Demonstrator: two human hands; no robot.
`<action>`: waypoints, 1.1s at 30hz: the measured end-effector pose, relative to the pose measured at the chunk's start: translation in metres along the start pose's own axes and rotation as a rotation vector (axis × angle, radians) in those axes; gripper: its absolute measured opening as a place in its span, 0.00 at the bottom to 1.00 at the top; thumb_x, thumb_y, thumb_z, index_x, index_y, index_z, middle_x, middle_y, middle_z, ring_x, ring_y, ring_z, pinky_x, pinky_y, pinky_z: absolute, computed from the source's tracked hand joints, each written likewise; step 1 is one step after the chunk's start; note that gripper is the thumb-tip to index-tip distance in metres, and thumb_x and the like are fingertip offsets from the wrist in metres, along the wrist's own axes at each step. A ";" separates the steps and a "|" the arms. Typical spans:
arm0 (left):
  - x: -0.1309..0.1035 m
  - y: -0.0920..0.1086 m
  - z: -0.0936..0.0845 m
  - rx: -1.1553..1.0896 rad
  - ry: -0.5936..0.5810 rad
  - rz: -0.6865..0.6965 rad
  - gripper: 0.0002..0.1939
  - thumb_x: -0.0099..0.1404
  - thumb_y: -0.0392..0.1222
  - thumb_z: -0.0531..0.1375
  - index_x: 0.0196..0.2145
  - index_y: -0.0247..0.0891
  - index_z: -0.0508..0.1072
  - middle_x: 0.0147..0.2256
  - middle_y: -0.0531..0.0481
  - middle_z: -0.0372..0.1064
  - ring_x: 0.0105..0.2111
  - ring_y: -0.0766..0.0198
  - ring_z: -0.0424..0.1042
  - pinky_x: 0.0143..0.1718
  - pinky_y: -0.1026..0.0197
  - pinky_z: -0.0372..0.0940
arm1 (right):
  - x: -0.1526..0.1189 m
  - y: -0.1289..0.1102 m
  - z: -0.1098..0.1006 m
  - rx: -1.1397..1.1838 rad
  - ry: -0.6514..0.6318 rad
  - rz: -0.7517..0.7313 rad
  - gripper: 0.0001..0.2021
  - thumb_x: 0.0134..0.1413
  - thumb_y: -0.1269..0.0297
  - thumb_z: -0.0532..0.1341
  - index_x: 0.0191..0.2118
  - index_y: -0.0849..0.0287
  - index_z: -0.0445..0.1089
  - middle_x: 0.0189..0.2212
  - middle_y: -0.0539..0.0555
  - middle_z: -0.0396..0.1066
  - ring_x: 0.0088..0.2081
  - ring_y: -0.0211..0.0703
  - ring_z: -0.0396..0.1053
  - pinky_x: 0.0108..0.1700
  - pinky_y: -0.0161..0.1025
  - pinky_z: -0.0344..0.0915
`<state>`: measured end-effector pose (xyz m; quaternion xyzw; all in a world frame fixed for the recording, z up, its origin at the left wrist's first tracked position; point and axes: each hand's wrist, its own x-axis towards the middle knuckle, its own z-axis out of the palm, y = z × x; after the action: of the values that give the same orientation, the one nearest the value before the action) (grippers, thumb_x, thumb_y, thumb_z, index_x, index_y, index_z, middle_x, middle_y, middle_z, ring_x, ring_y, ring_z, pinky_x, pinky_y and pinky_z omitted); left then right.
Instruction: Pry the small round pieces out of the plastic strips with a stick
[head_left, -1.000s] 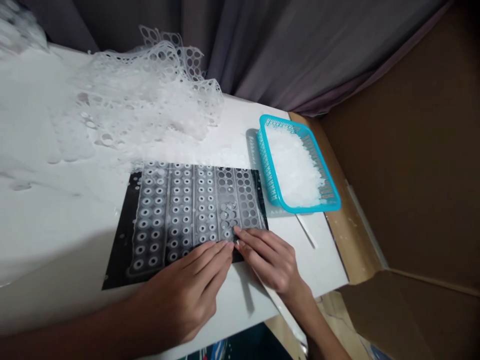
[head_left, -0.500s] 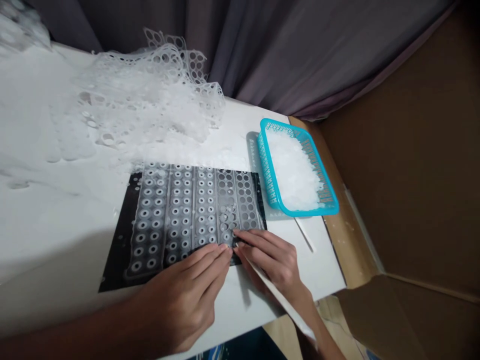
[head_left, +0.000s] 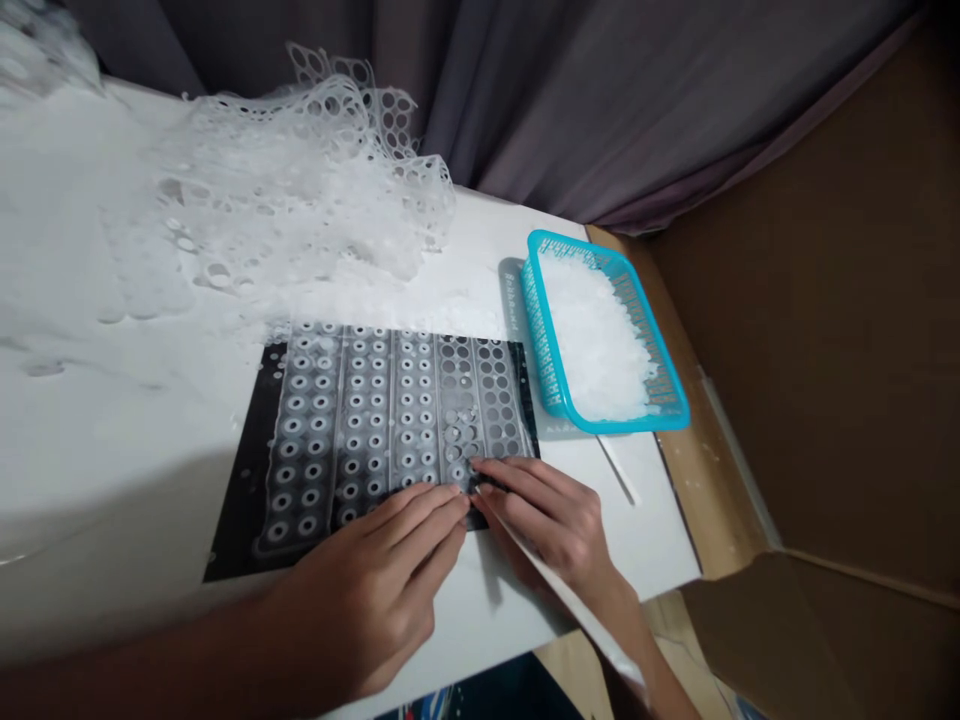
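A translucent plastic sheet [head_left: 300, 449] with rows of round cut pieces, many with a hole in the centre, lies on a black mat [head_left: 238, 520]. My left hand [head_left: 390, 570] rests at the mat's near edge, its fingers pressed together and the tips bent down at the sheet. What those fingertips pinch, if anything, is hidden. Beside it, almost touching, my right hand [head_left: 551, 515] is closed around a long thin white strip [head_left: 600, 636]. One end of the strip is by the fingertips at the sheet; the other runs back under the wrist.
A turquoise basket [head_left: 559, 385] full of small white pieces stands to the right. By its near side lies another thin white strip [head_left: 619, 470]. Leftover perforated plastic webbing [head_left: 300, 190] is heaped at the back, against a dark curtain [head_left: 570, 100]. Cardboard [head_left: 840, 280] walls the right side.
The view has shifted slightly, so everything sits a little further right. Both hands keep nearly the same place at the sheet, with the strip still in my right hand.
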<state>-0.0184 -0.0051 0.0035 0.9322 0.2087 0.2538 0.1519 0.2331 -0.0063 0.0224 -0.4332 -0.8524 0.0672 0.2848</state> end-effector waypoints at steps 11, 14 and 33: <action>0.004 -0.004 -0.005 -0.157 0.046 -0.030 0.22 0.72 0.29 0.58 0.61 0.20 0.74 0.62 0.30 0.73 0.67 0.44 0.68 0.71 0.43 0.66 | -0.010 -0.005 0.013 -0.196 0.090 -0.144 0.08 0.65 0.78 0.69 0.47 0.61 0.79 0.56 0.65 0.82 0.38 0.50 0.86 0.40 0.44 0.86; 0.005 -0.004 -0.005 -0.168 0.056 -0.032 0.22 0.73 0.30 0.57 0.61 0.20 0.73 0.62 0.29 0.72 0.67 0.43 0.68 0.71 0.42 0.66 | -0.006 -0.009 0.015 -0.277 0.095 -0.108 0.05 0.66 0.78 0.69 0.43 0.61 0.78 0.55 0.66 0.82 0.30 0.45 0.83 0.32 0.42 0.81; -0.005 -0.008 0.005 0.122 -0.075 0.112 0.27 0.76 0.43 0.60 0.66 0.25 0.71 0.67 0.30 0.69 0.68 0.41 0.68 0.73 0.42 0.59 | 0.033 0.040 -0.061 -0.232 0.561 0.500 0.05 0.67 0.60 0.72 0.39 0.55 0.80 0.52 0.58 0.84 0.48 0.58 0.86 0.47 0.56 0.86</action>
<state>-0.0226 -0.0011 -0.0062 0.9587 0.1654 0.2138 0.0878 0.2795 0.0361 0.0729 -0.6584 -0.6115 -0.0836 0.4308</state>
